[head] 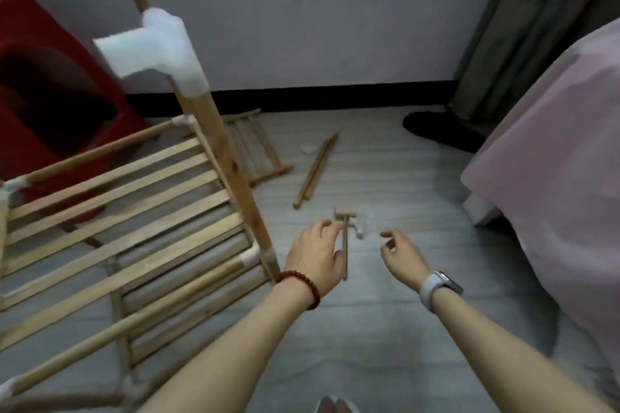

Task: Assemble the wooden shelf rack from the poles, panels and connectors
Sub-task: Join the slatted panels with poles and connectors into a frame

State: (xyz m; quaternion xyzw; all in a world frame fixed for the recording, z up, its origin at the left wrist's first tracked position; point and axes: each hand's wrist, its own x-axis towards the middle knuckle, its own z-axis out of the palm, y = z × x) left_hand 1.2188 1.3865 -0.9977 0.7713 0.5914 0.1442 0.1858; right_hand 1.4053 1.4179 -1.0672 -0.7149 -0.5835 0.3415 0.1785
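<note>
The partly built wooden rack [127, 211] stands at the left, with slatted panels, upright poles and white corner connectors [161, 47]. A small wooden mallet [345, 238] lies on the floor between my hands, its head pointing away from me. My left hand [315, 255] hovers just left of the mallet handle, fingers curled and touching or almost touching it. My right hand [399, 251] is to the right, fingers loosely bent, holding nothing that I can make out. White connectors [360, 228] lie by the mallet head. Two loose poles [317, 171] and a spare slatted panel [255, 151] lie farther back.
A red stool or box [50, 94] stands behind the rack at the left. A bed with a pink cover [553, 178] fills the right side, beside a grey curtain [536, 27]. A dark slipper [439, 131] lies near the wall. The floor is grey wood-pattern.
</note>
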